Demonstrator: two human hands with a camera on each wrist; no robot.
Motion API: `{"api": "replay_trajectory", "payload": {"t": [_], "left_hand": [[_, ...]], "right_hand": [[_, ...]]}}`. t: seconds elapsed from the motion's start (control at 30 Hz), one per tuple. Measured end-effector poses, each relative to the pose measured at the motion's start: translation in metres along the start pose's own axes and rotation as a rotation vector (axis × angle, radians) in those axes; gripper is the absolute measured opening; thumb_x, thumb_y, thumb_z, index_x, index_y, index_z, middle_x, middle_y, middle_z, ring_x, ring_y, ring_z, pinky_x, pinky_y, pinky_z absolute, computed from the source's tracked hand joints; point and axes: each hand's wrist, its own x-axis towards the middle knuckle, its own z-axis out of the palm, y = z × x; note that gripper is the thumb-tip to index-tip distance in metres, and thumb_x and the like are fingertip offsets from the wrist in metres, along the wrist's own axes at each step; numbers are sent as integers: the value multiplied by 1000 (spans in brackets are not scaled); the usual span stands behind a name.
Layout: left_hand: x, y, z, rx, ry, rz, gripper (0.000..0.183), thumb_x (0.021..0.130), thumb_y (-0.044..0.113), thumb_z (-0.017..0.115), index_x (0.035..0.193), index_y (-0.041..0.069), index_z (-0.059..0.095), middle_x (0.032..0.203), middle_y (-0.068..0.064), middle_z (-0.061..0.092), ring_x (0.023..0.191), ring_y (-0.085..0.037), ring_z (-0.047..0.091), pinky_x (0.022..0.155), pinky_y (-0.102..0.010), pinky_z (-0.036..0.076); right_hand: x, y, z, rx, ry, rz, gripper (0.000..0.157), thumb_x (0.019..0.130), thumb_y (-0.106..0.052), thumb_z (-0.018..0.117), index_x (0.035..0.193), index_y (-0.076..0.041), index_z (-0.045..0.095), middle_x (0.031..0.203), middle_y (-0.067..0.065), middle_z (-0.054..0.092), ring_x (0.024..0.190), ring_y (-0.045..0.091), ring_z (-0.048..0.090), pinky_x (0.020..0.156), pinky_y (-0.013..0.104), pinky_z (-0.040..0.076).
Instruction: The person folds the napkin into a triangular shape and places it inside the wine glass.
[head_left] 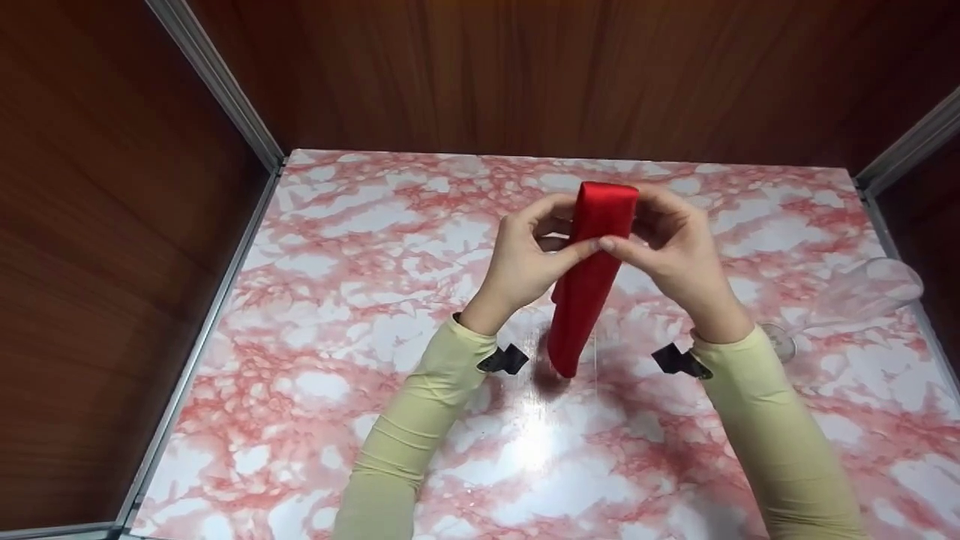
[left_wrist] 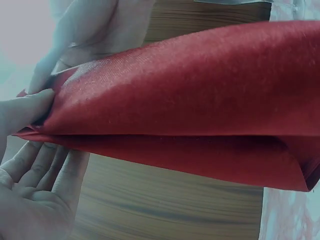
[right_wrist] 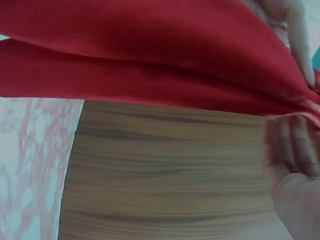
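Note:
A glossy red cloth (head_left: 581, 315), folded into a long narrow strip, hangs over the table between both hands. The left hand (head_left: 521, 251) pinches its upper part from the left side, thumb on the near face and fingers behind. From the right side, the right hand (head_left: 679, 247) pinches the same part, its thumb tip meeting the left thumb. The top of the cloth (head_left: 609, 193) is a rounded fold standing above the thumbs. In the left wrist view, the cloth (left_wrist: 190, 95) shows layered folds along its length, wider toward its far end.
A clear stemmed glass (head_left: 874, 289) lies on its side at the right, its round foot (head_left: 781, 343) by the right sleeve. The pink-and-white marbled table (head_left: 337, 420) is bordered by dark wood panels (head_left: 525, 75) at the back and sides.

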Motion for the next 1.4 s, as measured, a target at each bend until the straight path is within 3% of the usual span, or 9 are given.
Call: {"api": "replay_trajectory", "payload": {"t": [0.23,0.43,0.73,0.87,1.07,1.4], "left_hand": [[3,-1,-2,-5,42,28,38,75,7,81,109,-1,65,95,-7,69,82,-17,67,74,-34,56],[3,0,-2,0,49,19,39,76,7,81,109,-2,65,96,-7,69,81,-17,68,75,-34,56],[2,2,-3,7,43,40,38,75,7,81,109,-1,65,96,-6,70,82,-16,68,74,-34,56],[2,3,-3,12,49,44,38,76,7,81,109,-2,65,96,-6,70,81,-16,68,73,-34,56],[1,4,-3,14,42,44,37,76,7,81,108,-1,65,96,-6,69,81,-17,68,74,-35,56],[-2,2,-3,5,31,56,38,77,8,81,110,0,65,97,-5,69,82,-18,67,74,-36,56]], "right_hand": [[-6,10,1,-102,-83,77,51,74,11,76,122,2,61,106,17,66,89,25,64,79,28,53],[-14,16,6,-196,-68,151,44,76,4,77,118,0,65,102,13,69,86,24,66,78,29,53],[-25,9,16,-228,-83,221,43,77,8,75,118,8,61,101,15,69,86,20,67,78,30,53],[-31,18,17,-212,-88,244,44,78,8,74,119,8,60,102,15,69,87,20,67,79,31,54],[-36,25,20,-190,-94,241,41,79,10,72,118,10,60,103,17,68,90,20,67,80,32,54],[-31,13,22,-205,-32,166,40,78,12,71,117,11,60,98,12,70,87,17,66,79,28,53]]}}
